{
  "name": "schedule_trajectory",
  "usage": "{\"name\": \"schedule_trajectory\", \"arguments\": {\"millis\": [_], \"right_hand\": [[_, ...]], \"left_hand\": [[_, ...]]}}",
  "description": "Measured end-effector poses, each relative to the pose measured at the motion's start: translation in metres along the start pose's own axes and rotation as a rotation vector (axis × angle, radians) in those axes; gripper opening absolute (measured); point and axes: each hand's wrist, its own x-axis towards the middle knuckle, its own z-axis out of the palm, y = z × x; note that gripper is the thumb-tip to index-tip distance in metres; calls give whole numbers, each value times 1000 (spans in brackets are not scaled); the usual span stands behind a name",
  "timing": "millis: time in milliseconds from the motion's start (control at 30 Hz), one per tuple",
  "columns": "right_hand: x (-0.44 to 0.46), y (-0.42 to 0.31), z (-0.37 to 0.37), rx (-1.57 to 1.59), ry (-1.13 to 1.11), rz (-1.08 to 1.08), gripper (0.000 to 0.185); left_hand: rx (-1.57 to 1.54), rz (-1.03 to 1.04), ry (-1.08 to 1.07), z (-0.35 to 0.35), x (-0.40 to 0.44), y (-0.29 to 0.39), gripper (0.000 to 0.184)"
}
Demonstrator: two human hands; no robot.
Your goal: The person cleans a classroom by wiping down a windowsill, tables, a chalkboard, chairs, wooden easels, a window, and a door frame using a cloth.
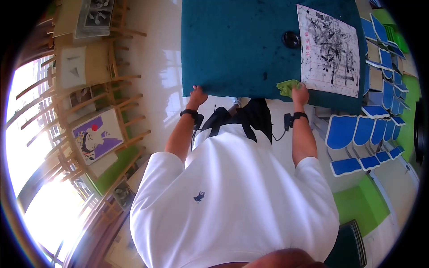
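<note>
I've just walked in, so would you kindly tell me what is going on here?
A person is at a table spread with a dark teal cover. The right-hand grip holds a crumpled green cloth at the near edge. The left-hand grip is at that edge too, by the left corner; whether it pinches the cover is unclear. An ink-marked sheet lies on the right, with a round black dish beside it.

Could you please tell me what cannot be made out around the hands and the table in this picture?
All in the head view:
Far edge of the teal tablecloth: cut off by the picture's top edge.
Whether the left hand grips the tablecloth: too small to tell.
Part of the green rag inside the right hand: hidden by the fingers.
Inside of the black dish: too dark and small.
Wording on the paper sheet: obscured by overlapping ink.
</note>
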Motion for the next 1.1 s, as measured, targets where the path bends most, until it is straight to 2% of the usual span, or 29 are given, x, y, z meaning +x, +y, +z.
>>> {"name": "schedule_trajectory", "arguments": {"millis": [33,100,167,200,267,300,367,400,467,533,600,633,700,733,800,933,1000,1033,1100], "right_hand": [[-7,-23,7,-53,52,-72,41],[-25,-71,12,176,-121,6,43],[-45,-96,19,20,-202,-355,42],[-49,-99,19,23,-203,-346,42],[-50,-100,17,63,-402,-472,44],[-43,-94,12,66,-400,-470,44],[-29,-72,-8,37,-435,-506,45],[-25,-57,-22,-4,-355,-546,45],[-13,-23,-45,-116,-310,-467,46],[5,37,-51,-40,-218,-503,49],[19,83,-67,201,-522,-74,39],[22,113,-72,190,-538,-73,39],[35,161,-77,299,-536,-74,26],[40,163,-90,285,-533,-80,26],[54,166,-111,319,-364,-25,16],[93,160,-123,411,-316,-26,16],[112,149,-119,627,-347,69,22],[126,132,-119,631,-364,57,22],[149,101,-113,885,-363,107,31]], "left_hand": [[-38,20,-36,-1,8,2,52],[-63,42,-77,-4,23,14,47],[-121,42,-6,-9,35,41,39],[-114,45,-10,-10,39,56,39],[-307,99,63,-12,49,87,36],[-304,101,64,-10,58,103,36],[-257,322,117,-1,72,133,38],[-253,314,108,4,76,149,38],[-168,420,100,8,88,186,44],[-160,390,59,15,96,224,47],[-157,349,10,23,100,251,51],[-144,397,27,28,102,262,54],[-143,445,48,38,115,279,56],[-97,421,44,42,124,289,56],[-72,393,48,48,138,309,56],[-142,310,151,64,127,326,49],[-134,307,164,70,114,334,46],[-223,364,99,69,105,336,45],[-305,422,25,72,87,336,44]]}}
